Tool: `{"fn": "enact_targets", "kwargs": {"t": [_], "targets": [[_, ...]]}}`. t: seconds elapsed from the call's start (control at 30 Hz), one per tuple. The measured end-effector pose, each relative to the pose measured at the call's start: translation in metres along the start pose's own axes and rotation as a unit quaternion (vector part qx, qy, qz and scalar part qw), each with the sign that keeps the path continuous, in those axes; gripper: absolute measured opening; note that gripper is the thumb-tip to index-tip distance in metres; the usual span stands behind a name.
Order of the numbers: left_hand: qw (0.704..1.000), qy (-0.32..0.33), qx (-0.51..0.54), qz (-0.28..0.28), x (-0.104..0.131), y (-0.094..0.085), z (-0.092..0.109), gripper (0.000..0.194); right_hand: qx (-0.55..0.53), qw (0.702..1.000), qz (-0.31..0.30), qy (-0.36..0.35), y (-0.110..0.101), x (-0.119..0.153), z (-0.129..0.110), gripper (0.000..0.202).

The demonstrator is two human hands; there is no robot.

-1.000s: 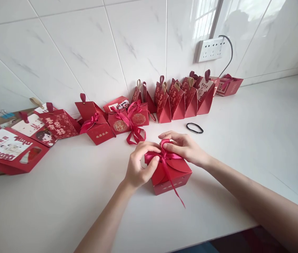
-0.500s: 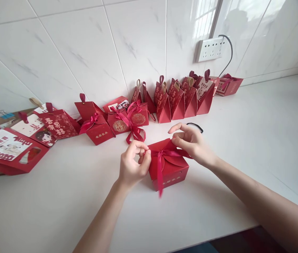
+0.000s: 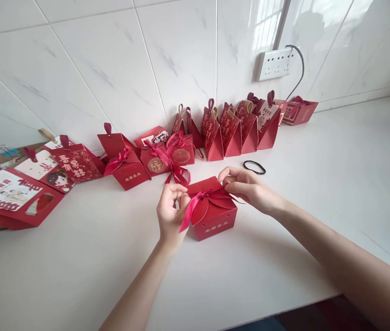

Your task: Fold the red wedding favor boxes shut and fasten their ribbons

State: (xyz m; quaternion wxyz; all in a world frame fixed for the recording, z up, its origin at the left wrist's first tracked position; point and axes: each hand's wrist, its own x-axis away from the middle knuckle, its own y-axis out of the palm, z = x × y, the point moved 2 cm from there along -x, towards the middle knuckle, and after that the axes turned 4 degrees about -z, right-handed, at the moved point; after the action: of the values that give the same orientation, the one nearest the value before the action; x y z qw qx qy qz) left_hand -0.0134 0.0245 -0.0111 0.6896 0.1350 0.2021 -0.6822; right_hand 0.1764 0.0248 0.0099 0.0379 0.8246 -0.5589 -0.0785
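Observation:
A red gift box (image 3: 214, 226) with gold lettering on its front sits on the white counter in front of me. Its curved top flaps are folded over, and a crimson satin ribbon (image 3: 191, 209) is tied across them. At the box's left upper edge, my left hand (image 3: 172, 214) is pinched on the ribbon; one tail hangs down in front of its fingers. My right hand (image 3: 250, 189) pinches the ribbon on the right side, thumb and forefinger together, with a thin tail sticking out beneath. The fingertips partly cover the ribbon at both sides.
A black elastic band (image 3: 254, 167) lies behind my right hand. Along the tiled wall stand several red boxes with ribbon loops (image 3: 231, 133) and bow-tied boxes (image 3: 129, 174). Larger printed boxes (image 3: 12, 195) are at the left. A socket strip (image 3: 275, 65) is on the wall.
The box has shifted slightly left and away from me. The ribbon tail that hung down its front now slants left by my left hand. My right fingers have closed together on the ribbon.

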Motion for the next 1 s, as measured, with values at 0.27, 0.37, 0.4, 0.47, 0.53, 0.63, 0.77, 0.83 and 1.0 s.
{"fn": "enact_targets", "kwargs": {"t": [0.27, 0.37, 0.4, 0.47, 0.53, 0.63, 0.77, 0.83, 1.0], "targets": [[1.000, 0.011, 0.026, 0.015, -0.003, -0.001, -0.003, 0.024, -0.151, 0.988, 0.032, -0.013, -0.001, -0.009, 0.017, 0.017], [0.999, 0.001, 0.031, 0.019, -0.004, -0.002, -0.005, 0.027, -0.150, 0.988, 0.043, -0.014, -0.003, -0.010, 0.019, 0.022], [0.999, -0.006, 0.033, 0.018, -0.005, -0.003, -0.006, 0.028, -0.139, 0.989, 0.039, -0.010, -0.003, -0.010, 0.020, 0.022], [0.999, -0.025, 0.039, 0.014, -0.009, -0.007, -0.007, 0.028, -0.102, 0.994, 0.026, -0.003, -0.006, -0.010, 0.021, 0.022], [0.998, -0.048, 0.047, 0.007, -0.014, -0.012, -0.008, 0.026, -0.064, 0.998, 0.013, 0.005, -0.010, -0.011, 0.022, 0.024], [0.993, -0.100, 0.057, -0.022, -0.025, -0.022, -0.008, 0.032, -0.037, 0.999, 0.000, 0.027, -0.014, -0.011, 0.021, 0.036], [0.968, -0.202, 0.032, -0.147, -0.033, -0.032, -0.001, 0.048, 0.093, 0.986, -0.102, 0.096, -0.013, -0.006, 0.011, 0.046], [0.940, -0.247, 0.018, -0.235, -0.033, -0.035, 0.005, 0.048, 0.166, 0.967, -0.150, 0.124, -0.012, -0.004, 0.007, 0.046], [0.882, -0.290, 0.005, -0.370, -0.032, -0.043, 0.019, 0.041, 0.175, 0.963, -0.166, 0.122, -0.014, -0.004, 0.006, 0.046]]}}
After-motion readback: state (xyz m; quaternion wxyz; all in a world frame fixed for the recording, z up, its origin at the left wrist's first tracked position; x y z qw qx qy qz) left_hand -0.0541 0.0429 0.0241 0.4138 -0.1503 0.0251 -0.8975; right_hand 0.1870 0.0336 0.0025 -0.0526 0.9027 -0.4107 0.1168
